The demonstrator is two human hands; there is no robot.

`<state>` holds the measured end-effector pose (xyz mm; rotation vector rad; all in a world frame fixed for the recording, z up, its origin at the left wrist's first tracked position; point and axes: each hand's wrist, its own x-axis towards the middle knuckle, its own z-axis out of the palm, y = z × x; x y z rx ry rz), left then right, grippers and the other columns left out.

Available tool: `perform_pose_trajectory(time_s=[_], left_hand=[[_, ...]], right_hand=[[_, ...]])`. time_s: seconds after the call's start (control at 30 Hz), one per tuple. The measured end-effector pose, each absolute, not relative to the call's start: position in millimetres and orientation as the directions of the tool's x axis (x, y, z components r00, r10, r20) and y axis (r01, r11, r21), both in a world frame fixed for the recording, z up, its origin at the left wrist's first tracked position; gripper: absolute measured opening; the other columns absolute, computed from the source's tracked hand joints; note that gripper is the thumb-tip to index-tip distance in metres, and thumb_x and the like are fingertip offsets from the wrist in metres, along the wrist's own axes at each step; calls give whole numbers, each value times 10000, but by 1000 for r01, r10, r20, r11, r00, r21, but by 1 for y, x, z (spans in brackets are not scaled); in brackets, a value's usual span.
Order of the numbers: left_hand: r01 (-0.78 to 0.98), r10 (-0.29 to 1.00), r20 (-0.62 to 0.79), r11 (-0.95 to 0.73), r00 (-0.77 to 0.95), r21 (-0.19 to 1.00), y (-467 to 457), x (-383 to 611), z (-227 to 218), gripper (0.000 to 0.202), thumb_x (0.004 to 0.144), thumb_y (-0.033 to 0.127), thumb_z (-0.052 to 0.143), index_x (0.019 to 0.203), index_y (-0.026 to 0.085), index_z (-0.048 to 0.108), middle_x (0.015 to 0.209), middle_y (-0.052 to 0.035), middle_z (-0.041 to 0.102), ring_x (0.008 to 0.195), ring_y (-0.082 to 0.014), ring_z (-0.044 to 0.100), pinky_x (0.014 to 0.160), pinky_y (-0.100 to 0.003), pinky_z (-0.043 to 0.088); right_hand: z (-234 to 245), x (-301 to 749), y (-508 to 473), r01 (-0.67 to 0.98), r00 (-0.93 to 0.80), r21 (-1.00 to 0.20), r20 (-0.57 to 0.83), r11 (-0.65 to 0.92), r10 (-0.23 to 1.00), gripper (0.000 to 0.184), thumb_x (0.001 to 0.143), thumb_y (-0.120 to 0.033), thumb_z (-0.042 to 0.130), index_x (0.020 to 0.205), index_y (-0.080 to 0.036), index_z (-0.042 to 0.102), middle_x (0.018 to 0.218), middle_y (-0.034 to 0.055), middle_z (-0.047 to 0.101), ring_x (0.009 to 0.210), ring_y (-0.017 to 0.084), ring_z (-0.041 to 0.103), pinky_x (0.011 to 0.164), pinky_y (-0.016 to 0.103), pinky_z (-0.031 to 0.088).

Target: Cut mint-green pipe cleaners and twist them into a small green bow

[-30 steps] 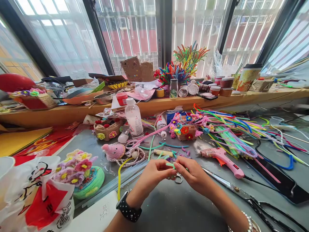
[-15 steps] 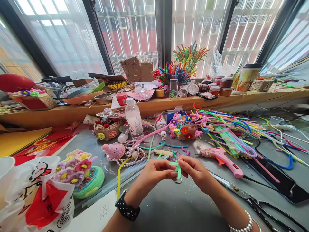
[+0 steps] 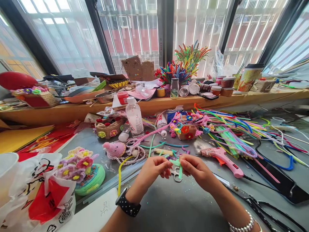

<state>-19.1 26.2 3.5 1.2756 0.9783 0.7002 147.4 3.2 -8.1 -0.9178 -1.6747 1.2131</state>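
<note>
Both hands meet over the middle of the grey table. My right hand (image 3: 196, 170) pinches a short, bent, light green pipe cleaner (image 3: 180, 173), whose one end hangs down. With thumb and forefinger closed, my left hand (image 3: 155, 169) grips the other end of the same piece, partly hidden by the fingertips. Just below the fingers lie the metal handle loops of small scissors (image 3: 178, 178); their blades are hidden. Behind the hands are green pipe cleaner bits and a beige glue-stick-like cylinder (image 3: 163, 152).
A pink hot glue gun (image 3: 223, 158) and large black-handled scissors (image 3: 251, 199) lie to the right. Pipe cleaners (image 3: 231, 132) are heaped behind them. Left are a pink crocheted figure (image 3: 117, 149), pearl strings, a fuzzy flower bunch (image 3: 76, 166) and a plastic bag (image 3: 45, 193). A bottle (image 3: 134, 117) stands behind.
My hands have drawn slightly apart, and the green piece has shifted a little to the right. More of the small scissors' loops shows beneath it.
</note>
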Motion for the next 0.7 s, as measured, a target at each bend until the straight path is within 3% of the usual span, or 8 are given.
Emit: perform_pose_trajectory(time_s=[0.13, 0.3, 0.57, 0.7], left_hand=[[-73, 778, -286, 390, 560, 918, 24, -22, 4, 240, 668, 350, 629, 675, 110, 621, 609, -15, 615, 514, -66, 527, 532, -182, 392], [-193, 785, -288, 454, 549, 870, 24, -24, 3, 234, 703, 335, 607, 737, 104, 617, 655, -33, 618, 559, -71, 548, 555, -173, 401], [17, 826, -200, 225, 526, 974, 25, -23, 3, 241, 681, 336, 615, 599, 112, 578, 519, 27, 540, 493, -54, 461, 523, -176, 369], [94, 853, -145, 113, 502, 989, 28, -25, 4, 235, 656, 345, 625, 594, 123, 582, 508, 32, 537, 500, -76, 472, 518, -198, 371]], right_hand=[[-8, 150, 4, 111, -351, -947, 247, 302, 903, 341, 827, -456, 381, 637, -181, 446, 557, -32, 396, 523, 96, 363, 494, 213, 300], [-7, 151, 4, 168, -387, -909, 295, 382, 873, 318, 844, -399, 382, 627, -179, 457, 565, -28, 421, 533, 96, 382, 503, 209, 304], [-5, 148, 0, 245, -617, -865, 210, 439, 758, 338, 859, -347, 365, 590, -176, 475, 555, -22, 459, 539, 98, 430, 535, 210, 334], [-11, 144, 2, 255, -611, -890, 156, 379, 776, 344, 854, -369, 366, 587, -174, 462, 555, -25, 452, 530, 95, 423, 518, 206, 331]])
